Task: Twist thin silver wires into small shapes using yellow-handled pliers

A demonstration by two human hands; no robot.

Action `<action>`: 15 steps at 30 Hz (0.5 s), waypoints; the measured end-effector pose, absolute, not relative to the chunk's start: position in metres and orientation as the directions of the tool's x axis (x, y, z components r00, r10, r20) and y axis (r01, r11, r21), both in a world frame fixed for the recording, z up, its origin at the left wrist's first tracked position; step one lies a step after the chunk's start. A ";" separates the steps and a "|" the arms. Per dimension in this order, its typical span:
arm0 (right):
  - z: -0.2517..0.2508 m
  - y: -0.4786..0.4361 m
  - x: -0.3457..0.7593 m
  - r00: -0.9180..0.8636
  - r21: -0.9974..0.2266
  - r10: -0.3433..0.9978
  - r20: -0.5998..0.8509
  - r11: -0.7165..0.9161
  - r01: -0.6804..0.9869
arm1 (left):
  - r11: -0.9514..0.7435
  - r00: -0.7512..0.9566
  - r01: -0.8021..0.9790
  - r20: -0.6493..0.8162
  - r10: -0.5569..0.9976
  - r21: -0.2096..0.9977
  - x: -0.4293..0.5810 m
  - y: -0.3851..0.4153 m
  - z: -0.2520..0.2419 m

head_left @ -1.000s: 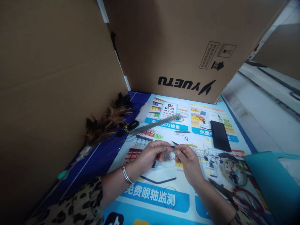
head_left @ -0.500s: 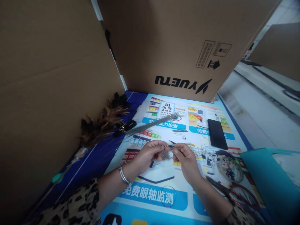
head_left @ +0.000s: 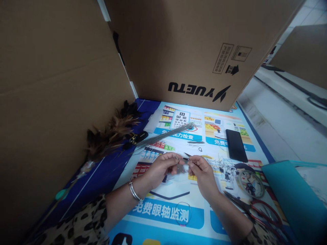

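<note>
My left hand (head_left: 163, 167) and my right hand (head_left: 201, 173) meet above a printed poster (head_left: 163, 212), fingertips pinched together on a small bent wire piece (head_left: 183, 160). A silver bangle circles my left wrist. A bundle of straight thin wires (head_left: 166, 134) lies just beyond my hands, and small loose wire bits (head_left: 196, 145) lie near it. A thin wire ring (head_left: 183, 213) rests on the poster close to my forearms.
Large cardboard boxes (head_left: 184, 47) wall in the left and back. A feather duster (head_left: 112, 131) lies at the left, a black phone (head_left: 236, 145) at the right. Red-handled pliers (head_left: 255, 207), a round lidded tin (head_left: 250, 183) and a teal folder (head_left: 293, 194) sit at the right.
The view has shifted slightly. Both hands stay pinched on the small wire piece with only tiny finger movements.
</note>
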State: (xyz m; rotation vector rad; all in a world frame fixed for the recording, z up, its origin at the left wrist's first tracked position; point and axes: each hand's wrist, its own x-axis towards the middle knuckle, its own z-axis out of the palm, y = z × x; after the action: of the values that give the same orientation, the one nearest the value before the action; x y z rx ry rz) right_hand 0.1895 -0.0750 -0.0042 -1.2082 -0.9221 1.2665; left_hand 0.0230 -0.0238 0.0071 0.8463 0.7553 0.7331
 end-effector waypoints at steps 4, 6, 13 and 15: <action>-0.006 -0.074 0.190 0.115 -0.977 0.987 -0.116 -0.093 -0.194 | 0.458 0.537 -0.268 -0.264 0.801 0.847 0.023 -0.023 0.005; -0.005 -0.074 0.190 0.113 -0.976 0.987 -0.114 -0.090 -0.198 | 0.457 0.541 -0.265 -0.261 0.800 0.849 0.023 -0.023 0.003; -0.003 -0.075 0.189 0.108 -0.973 0.988 -0.113 -0.088 -0.213 | 0.452 0.539 -0.254 -0.263 0.800 0.855 0.023 -0.023 -0.001; -0.003 -0.075 0.189 0.110 -0.972 0.988 -0.112 -0.086 -0.217 | 0.457 0.538 -0.259 -0.266 0.800 0.851 0.023 -0.023 -0.003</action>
State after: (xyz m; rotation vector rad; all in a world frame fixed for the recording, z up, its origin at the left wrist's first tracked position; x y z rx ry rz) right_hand 0.1891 -0.0748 -0.0027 -1.1763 -0.9138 1.2840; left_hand 0.0229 -0.0232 -0.0029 0.8558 0.7366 0.7304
